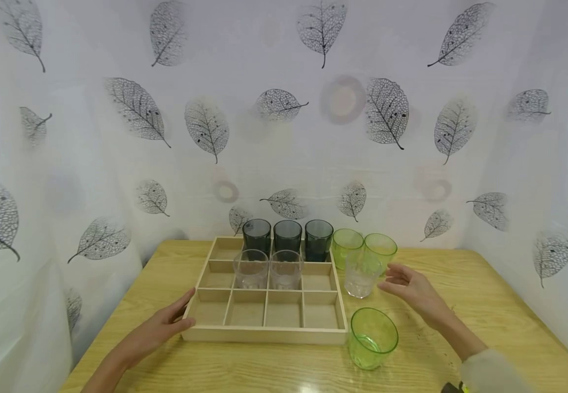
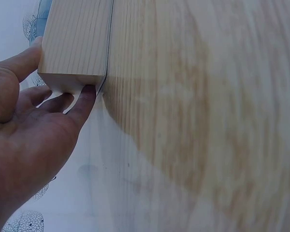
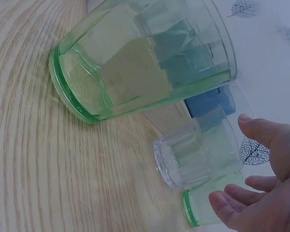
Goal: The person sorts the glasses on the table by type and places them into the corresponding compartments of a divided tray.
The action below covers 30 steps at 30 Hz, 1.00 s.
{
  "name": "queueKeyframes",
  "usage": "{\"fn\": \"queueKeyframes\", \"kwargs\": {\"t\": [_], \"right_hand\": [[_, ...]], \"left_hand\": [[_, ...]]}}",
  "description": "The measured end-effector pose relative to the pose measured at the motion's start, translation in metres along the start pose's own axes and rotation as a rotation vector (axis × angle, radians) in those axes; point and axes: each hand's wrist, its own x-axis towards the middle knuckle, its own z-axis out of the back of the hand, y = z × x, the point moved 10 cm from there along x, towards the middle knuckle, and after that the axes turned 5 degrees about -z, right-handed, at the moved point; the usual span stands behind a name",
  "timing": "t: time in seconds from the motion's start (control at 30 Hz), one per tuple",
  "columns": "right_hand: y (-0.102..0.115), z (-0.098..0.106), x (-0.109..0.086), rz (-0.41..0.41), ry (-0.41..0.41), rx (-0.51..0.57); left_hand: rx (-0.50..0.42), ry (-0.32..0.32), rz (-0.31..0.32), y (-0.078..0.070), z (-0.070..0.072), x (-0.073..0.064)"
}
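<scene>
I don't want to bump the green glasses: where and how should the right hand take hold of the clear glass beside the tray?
The clear glass is probably best gripped round its side wall below the rim, coming from the right: it stands upright, that side faces the right hand, the tray lies on its left and two green glasses stand behind.

Pale cream wooden box [image 1: 264, 335]; from its centre, smoky blue-black glasses [image 1: 287, 237] at twelve o'clock, lime-green glasses [image 1: 346, 245] at two, a colourless glass [image 1: 359, 281] at three, another lime-green glass [image 1: 373, 341] at four; honey-yellow, streaky-grained table [image 1: 519, 316]; white curtain [image 1: 274, 147] printed with grey-black skeleton leaves [image 1: 387, 112]
</scene>
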Motion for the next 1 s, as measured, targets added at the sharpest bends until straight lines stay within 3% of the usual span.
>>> {"fn": "queueKeyframes", "kwargs": {"t": [0.43,1.0], "right_hand": [[-0.004,-0.016,0.017,-0.074,-0.034,0.026],[-0.002,-0.029,0.029,-0.019,-0.059,0.045]], "left_hand": [[-0.004,-0.009,0.005,0.001,0.0,0.0],[-0.007,-0.005,0.011,0.002,0.0,0.0]]}}
